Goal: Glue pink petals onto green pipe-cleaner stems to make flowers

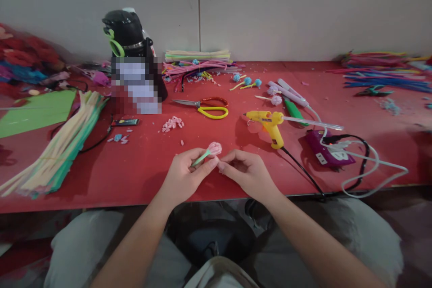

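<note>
You had room to slide your left hand (184, 173) sideways over the near part of the bench (128, 166), up to the bundle of fuzzy stems (62, 144). Ahead, the scissors (213, 109) lay across your path, with pink bits (173, 123) on the near side of their blades. Only a narrow gap ran between their handles and the yellow glue gun (268, 119), whose black cord (300, 168) blocked a low rightward sweep before the purple power strip (315, 146).
</note>
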`<state>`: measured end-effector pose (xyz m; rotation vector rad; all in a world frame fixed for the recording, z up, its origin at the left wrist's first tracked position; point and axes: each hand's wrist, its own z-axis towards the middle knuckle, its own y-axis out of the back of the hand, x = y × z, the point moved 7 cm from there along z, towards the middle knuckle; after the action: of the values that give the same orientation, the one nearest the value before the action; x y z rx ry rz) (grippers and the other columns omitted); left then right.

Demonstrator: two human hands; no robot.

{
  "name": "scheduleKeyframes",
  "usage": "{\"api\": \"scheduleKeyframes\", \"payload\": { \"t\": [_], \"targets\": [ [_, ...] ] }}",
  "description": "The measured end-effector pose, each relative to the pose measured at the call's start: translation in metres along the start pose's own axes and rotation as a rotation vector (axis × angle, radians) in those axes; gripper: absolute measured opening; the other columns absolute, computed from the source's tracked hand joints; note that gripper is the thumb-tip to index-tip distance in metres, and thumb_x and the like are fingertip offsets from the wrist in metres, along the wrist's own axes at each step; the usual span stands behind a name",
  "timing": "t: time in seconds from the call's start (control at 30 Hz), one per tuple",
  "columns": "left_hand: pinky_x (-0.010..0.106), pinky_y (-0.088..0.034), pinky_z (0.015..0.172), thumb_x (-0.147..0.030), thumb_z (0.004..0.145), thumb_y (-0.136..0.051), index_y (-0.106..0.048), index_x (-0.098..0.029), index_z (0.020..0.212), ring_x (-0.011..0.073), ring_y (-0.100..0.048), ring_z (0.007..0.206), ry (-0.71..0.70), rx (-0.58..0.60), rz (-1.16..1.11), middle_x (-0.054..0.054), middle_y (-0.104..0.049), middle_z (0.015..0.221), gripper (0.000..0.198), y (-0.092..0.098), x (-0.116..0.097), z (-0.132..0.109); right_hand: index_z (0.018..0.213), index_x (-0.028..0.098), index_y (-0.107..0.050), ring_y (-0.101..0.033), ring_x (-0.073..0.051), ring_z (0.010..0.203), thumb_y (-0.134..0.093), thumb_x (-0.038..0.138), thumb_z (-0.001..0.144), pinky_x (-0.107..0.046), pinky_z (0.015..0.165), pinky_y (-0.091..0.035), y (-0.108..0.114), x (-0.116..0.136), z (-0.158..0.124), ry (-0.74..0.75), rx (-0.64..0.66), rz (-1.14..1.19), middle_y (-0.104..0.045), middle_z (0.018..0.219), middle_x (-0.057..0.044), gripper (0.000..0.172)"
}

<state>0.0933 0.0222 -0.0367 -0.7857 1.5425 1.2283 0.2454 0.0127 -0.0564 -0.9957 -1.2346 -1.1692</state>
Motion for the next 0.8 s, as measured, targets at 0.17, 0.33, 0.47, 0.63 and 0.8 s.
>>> {"api": "scheduleKeyframes", "payload": {
  "t": [0.17,0.33,0.47,0.63,0.8],
  "targets": [
    [0.022,-0.024,0.052,-0.043,0.090,-0.063,-0.049,-0.017,0.066,0.0088,-0.029,0.059,0.020,0.037,-0.038,-0.005,-0.031,0.064,0.039,-0.003,-0.002,0.001,0.071,0.019,-0.063,-0.057,-0.013,0.063,-0.073,0.034,0.083,-0.026,0.061,-0.045,0.006,0.002,-0.001,0.004,-0.061,-0.152,-0.066,0.068,0.000,0.022],
    [0.024,-0.023,0.053,-0.044,0.090,-0.063,-0.046,-0.017,0.065,0.0094,-0.029,0.060,0.056,0.086,-0.085,-0.005,-0.030,0.065,0.040,-0.006,0.003,0.002,0.075,0.020,-0.058,-0.054,-0.012,0.063,-0.078,0.033,0.080,-0.025,0.060,-0.042,0.009,0.009,-0.002,0.063,-0.086,-0.232,-0.060,0.069,0.003,0.025],
    [0.024,-0.022,0.054,-0.046,0.088,-0.064,-0.044,-0.018,0.065,0.0095,-0.029,0.060,0.081,0.081,-0.080,-0.005,-0.030,0.064,0.042,-0.006,0.008,0.003,0.076,0.021,-0.056,-0.053,-0.012,0.063,-0.080,0.034,0.078,-0.025,0.060,-0.042,0.010,0.009,-0.001,0.064,-0.082,-0.245,-0.060,0.070,0.003,0.027],
    [0.024,-0.023,0.054,-0.046,0.088,-0.063,-0.046,-0.018,0.066,0.0099,-0.031,0.060,0.121,0.093,-0.067,-0.005,-0.031,0.064,0.040,-0.008,0.010,0.002,0.076,0.021,-0.057,-0.054,-0.013,0.064,-0.083,0.034,0.075,-0.027,0.061,-0.044,0.011,0.009,-0.003,0.086,-0.118,-0.291,-0.060,0.069,0.002,0.028],
    [0.023,-0.026,0.055,-0.049,0.089,-0.062,-0.047,-0.018,0.069,0.0102,-0.032,0.062,0.103,0.102,-0.063,-0.004,-0.032,0.067,0.040,-0.008,0.008,0.000,0.089,0.022,-0.066,-0.064,-0.017,0.077,-0.077,0.033,0.082,-0.031,0.074,-0.053,0.007,0.004,-0.004,0.057,-0.015,-0.112,-0.068,0.082,-0.002,0.017]
  ]
}}
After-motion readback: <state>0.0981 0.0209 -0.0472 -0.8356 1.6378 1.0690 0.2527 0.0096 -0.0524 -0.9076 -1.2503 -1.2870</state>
